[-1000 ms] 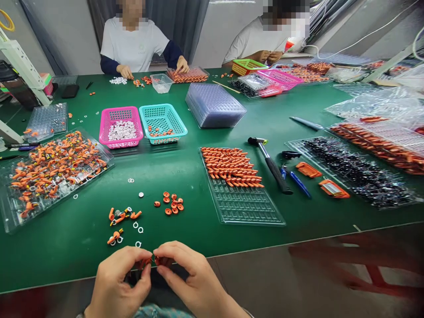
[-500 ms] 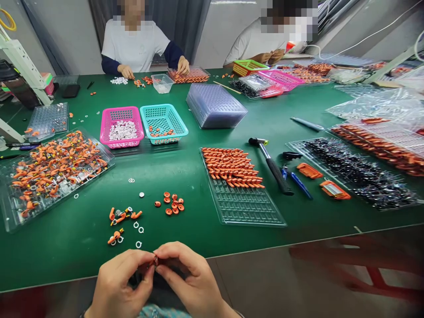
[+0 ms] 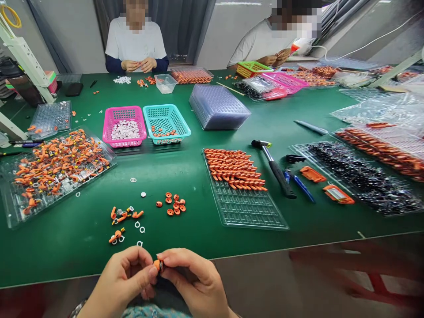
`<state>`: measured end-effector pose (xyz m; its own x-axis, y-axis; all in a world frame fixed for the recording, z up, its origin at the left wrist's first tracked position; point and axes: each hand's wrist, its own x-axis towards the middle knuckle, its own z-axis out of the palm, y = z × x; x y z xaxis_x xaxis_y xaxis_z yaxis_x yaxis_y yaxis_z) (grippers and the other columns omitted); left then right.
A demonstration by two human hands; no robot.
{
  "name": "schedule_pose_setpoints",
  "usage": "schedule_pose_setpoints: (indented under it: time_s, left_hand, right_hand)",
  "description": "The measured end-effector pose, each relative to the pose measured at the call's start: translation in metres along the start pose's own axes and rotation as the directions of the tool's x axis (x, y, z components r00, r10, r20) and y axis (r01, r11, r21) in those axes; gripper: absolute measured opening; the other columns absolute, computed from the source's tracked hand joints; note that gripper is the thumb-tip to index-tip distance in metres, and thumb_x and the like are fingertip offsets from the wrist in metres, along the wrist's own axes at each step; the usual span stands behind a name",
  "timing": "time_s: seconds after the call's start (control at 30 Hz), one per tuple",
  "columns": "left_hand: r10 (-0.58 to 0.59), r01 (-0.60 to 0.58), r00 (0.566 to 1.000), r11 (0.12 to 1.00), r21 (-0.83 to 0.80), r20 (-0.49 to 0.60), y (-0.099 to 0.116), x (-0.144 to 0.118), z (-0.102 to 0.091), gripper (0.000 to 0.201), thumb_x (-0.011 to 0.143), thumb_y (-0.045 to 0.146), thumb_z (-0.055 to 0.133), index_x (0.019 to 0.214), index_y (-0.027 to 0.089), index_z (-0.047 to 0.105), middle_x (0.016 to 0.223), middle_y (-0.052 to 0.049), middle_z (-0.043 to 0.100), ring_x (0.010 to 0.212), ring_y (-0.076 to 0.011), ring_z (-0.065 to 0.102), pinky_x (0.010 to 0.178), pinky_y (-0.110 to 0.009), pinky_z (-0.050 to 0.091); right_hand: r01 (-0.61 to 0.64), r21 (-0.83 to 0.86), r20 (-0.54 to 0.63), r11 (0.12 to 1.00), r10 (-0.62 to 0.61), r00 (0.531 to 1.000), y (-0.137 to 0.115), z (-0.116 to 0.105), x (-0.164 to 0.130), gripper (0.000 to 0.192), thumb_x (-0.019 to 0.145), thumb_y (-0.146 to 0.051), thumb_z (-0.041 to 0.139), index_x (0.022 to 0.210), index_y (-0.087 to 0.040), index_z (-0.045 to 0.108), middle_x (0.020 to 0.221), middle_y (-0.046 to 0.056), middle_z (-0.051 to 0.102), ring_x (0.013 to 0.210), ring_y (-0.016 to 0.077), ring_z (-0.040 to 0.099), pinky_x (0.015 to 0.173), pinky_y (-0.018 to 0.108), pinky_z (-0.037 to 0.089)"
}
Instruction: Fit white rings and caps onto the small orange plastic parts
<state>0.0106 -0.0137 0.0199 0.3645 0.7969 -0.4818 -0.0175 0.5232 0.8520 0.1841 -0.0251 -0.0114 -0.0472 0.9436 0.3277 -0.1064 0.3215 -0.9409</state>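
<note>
Just off the table's near edge, I hold an orange earbud piece (image 3: 158,264) between the fingertips of both hands. My left hand (image 3: 127,274) pinches it from one side with thumb and fingers. Thumb and forefinger of my right hand (image 3: 196,276) grip the other side, where a dark rim shows. On the green table beyond lie several orange earbud stems (image 3: 122,216), thin white rings (image 3: 142,229) and a cluster of round orange caps (image 3: 176,205). A small white disc (image 3: 143,194) sits beside the caps.
A tray of loose earbud parts (image 3: 62,168) is at left. Pink (image 3: 141,132) and teal baskets (image 3: 183,128) stand beyond. At right are a partly filled tray (image 3: 248,214), a hammer (image 3: 278,174) and a tray of dark wired parts (image 3: 351,172). Two co-workers (image 3: 135,46) sit opposite.
My left fingers have shifted and spread a little, showing more of the earbud piece. The view has moved slightly. Across the table, a co-worker's hands have come together.
</note>
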Motion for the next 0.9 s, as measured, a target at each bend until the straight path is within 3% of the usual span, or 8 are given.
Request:
schedule_pose_setpoints:
  time_s: [0.13, 0.3, 0.7, 0.9]
  left_hand:
    - [-0.043, 0.034, 0.995, 0.994, 0.1, 0.088, 0.003, -0.004, 0.002, 0.052, 0.083, 0.066, 0.058, 0.071, 0.015, 0.055, 0.066, 0.002, 0.052, 0.055, -0.0116, 0.053, 0.053, -0.023, 0.044]
    - [-0.065, 0.049, 0.986, 0.993, 0.111, 0.151, 0.011, -0.006, 0.002, 0.054, 0.081, 0.07, 0.054, 0.07, 0.018, 0.049, 0.065, 0.003, 0.046, 0.056, -0.0119, 0.047, 0.054, -0.023, 0.04]
    - [0.058, -0.083, 0.994, 0.95, 0.301, 0.09, 0.011, -0.012, 0.005, 0.047, 0.092, 0.062, 0.043, 0.071, 0.019, 0.047, 0.065, 0.003, 0.042, 0.059, -0.013, 0.04, 0.054, -0.024, 0.034]
    - [0.145, -0.171, 0.985, 0.865, 0.471, 0.091, 0.014, -0.013, 0.008, 0.044, 0.097, 0.054, 0.037, 0.07, 0.02, 0.045, 0.065, 0.002, 0.045, 0.061, -0.0145, 0.041, 0.055, -0.024, 0.035]
  right_hand:
    - [-0.008, -0.002, 0.006, 1.0, 0.008, 1.0, 0.0, -0.001, 0.002, 0.032, 0.083, -0.002, 0.068, 0.1, -0.028, 0.072, 0.095, 0.0, 0.077, 0.085, 0.0148, 0.074, 0.078, 0.021, 0.06]
    - [0.008, -0.026, 0.004, 1.0, -0.007, 1.0, -0.002, -0.002, 0.005, 0.03, 0.083, -0.003, 0.07, 0.099, -0.028, 0.072, 0.093, 0.001, 0.077, 0.085, 0.0153, 0.073, 0.079, 0.022, 0.06]
    - [0.084, -0.076, 0.058, 0.994, -0.08, 0.995, -0.013, -0.002, 0.012, 0.019, 0.088, -0.011, 0.067, 0.099, -0.025, 0.073, 0.09, 0.006, 0.077, 0.078, 0.0178, 0.074, 0.072, 0.026, 0.062]
    - [0.066, -0.072, 0.061, 0.995, -0.062, 0.996, -0.013, -0.001, 0.011, 0.017, 0.087, -0.012, 0.069, 0.097, -0.024, 0.075, 0.089, 0.007, 0.078, 0.077, 0.0185, 0.075, 0.071, 0.026, 0.063]
